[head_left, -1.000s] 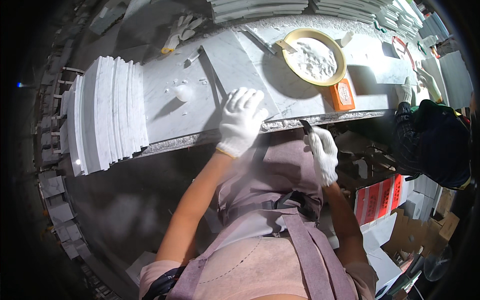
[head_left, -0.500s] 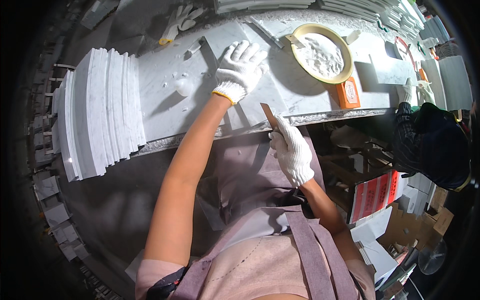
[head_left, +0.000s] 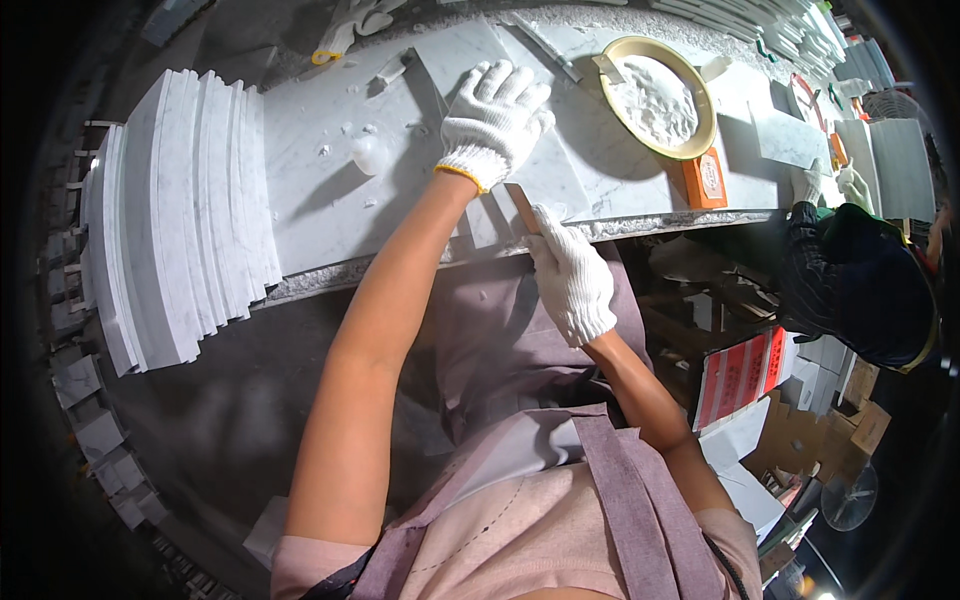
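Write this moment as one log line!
left hand: palm down on grey-veined slab | right hand: gripping flat-bladed tool | nearby: yellow bowl, orange box

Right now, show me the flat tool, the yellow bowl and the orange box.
Flat tool [head_left: 522,209]: head view, middle of its bare length.
Yellow bowl [head_left: 707,112]: head view, right inner wall.
Orange box [head_left: 709,181]: head view, its labelled face.

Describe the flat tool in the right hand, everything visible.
The flat tool is a narrow, straight-edged brownish strip; it could be metal, but the view doesn't settle that. Its lower part is hidden in the grip of the right hand, which wears a white knit glove. The exposed end points up and to the left, appearing against the near part of the grey-veined slab, close to the left hand's cuff. Whether it touches the slab can't be told.
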